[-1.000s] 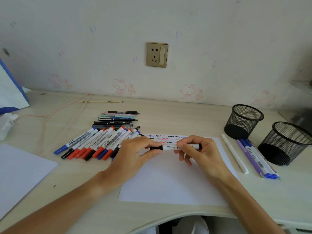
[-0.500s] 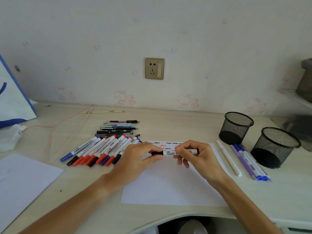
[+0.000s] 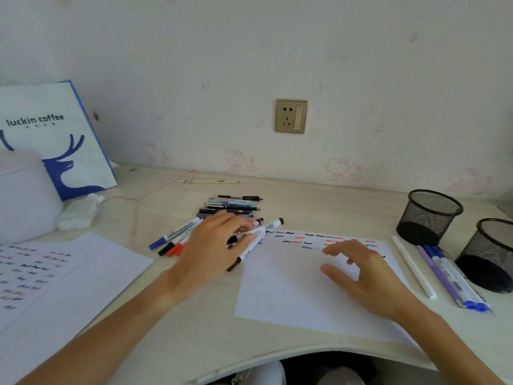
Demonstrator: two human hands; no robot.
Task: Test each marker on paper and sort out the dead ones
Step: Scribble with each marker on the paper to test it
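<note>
Holding a black marker (image 3: 256,232), left hand (image 3: 215,245), right hand (image 3: 361,276) hovering over paper (image 3: 291,301)

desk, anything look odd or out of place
Nothing damaged or spilled. The two mesh cups look empty, while sorted pens lie beside them on the desk, and a pencil lies alone by the wall.

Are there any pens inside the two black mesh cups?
No. Both mesh cups look empty through their sides, and the white and purple pens lie on the desk beside them.
</note>
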